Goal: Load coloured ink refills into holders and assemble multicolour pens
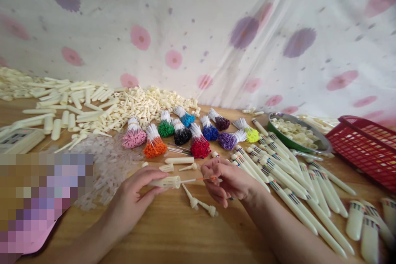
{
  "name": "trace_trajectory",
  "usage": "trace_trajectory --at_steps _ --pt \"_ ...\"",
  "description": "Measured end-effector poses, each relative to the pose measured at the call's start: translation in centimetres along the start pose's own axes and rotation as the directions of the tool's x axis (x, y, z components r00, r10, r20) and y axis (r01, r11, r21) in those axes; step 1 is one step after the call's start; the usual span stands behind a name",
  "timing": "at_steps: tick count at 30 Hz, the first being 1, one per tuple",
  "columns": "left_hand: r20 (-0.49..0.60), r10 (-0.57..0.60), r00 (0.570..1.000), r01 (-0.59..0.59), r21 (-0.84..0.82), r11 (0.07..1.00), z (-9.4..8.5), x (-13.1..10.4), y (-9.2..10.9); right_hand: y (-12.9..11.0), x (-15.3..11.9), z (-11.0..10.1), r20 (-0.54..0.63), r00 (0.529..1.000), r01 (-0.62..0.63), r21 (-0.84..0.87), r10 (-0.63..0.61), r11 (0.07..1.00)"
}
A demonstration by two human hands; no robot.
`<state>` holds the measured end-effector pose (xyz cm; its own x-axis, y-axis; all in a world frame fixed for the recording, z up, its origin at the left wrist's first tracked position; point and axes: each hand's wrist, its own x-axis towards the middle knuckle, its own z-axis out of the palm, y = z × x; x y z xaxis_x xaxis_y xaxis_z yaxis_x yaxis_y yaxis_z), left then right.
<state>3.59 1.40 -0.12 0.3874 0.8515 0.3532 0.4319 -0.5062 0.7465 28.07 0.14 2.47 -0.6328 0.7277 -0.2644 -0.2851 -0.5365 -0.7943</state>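
My left hand (136,192) holds a cream slotted plastic tube (168,182) between thumb and fingers, its open end turned right. A thin white and orange refill (198,180) reaches from the tube's mouth to my right hand (224,179), which pinches its orange end. Just behind the hands lie a cream barrel (179,160) and small cream pieces. Two cream stemmed parts (207,208) rest on the wood below the refill. Beyond them stand bundles of refills in several colours, among them a red bundle (199,146) and an orange bundle (154,146).
Cream parts (148,103) are heaped at the back left, with clear plastic bits (102,169) nearer. Assembled pens (287,173) cover the right side, beside a green-sided bowl (278,132) and a red basket (365,144). A blurred-out object (40,206) lies at the near left.
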Motion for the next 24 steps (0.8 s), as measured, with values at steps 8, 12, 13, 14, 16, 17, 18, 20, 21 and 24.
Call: trace_trajectory --at_steps 8,12,13,14,16,17,18,20,21,24 --pt "0.031 0.033 0.999 -0.034 0.024 0.999 0.1 -0.2 0.3 0.0 0.0 0.7 -0.011 1.000 0.003 0.007 -0.003 1.000" --pt "0.011 0.024 1.000 -0.024 0.020 1.000 0.2 -0.2 0.4 0.3 0.3 0.5 0.008 1.000 -0.014 0.036 0.014 0.999" --pt "0.009 0.019 1.000 -0.020 0.018 1.000 0.2 -0.2 0.4 0.4 0.3 0.5 0.022 0.999 -0.030 0.051 0.029 0.998" --pt "0.012 0.019 1.000 -0.019 0.017 1.000 0.2 -0.2 0.4 0.5 0.4 0.4 0.043 0.998 -0.054 0.069 0.051 0.996" --pt "0.020 0.027 0.999 -0.027 0.019 0.999 0.3 -0.3 0.3 0.7 0.6 0.3 0.081 0.993 -0.098 0.098 0.091 0.990" --pt "0.020 0.030 0.999 -0.031 0.023 0.999 0.3 -0.3 0.2 0.8 0.6 0.4 0.086 0.991 -0.107 0.101 0.098 0.989" --pt "0.017 0.032 0.999 -0.032 0.028 0.999 0.3 -0.3 0.1 0.7 0.6 0.5 0.072 0.993 -0.099 0.088 0.093 0.991" --pt "0.002 0.028 1.000 -0.028 0.037 0.999 0.2 -0.3 0.0 0.5 0.4 1.0 -0.010 0.999 -0.047 -0.013 0.047 0.999" --pt "0.000 0.022 1.000 -0.022 0.040 0.999 0.2 -0.3 0.0 0.4 0.3 1.3 -0.072 0.997 -0.011 -0.102 0.004 0.995" --pt "0.009 0.003 1.000 -0.003 0.041 0.999 0.0 -0.2 0.1 0.0 -0.2 2.4 -0.232 0.960 0.044 -0.430 -0.158 0.902"
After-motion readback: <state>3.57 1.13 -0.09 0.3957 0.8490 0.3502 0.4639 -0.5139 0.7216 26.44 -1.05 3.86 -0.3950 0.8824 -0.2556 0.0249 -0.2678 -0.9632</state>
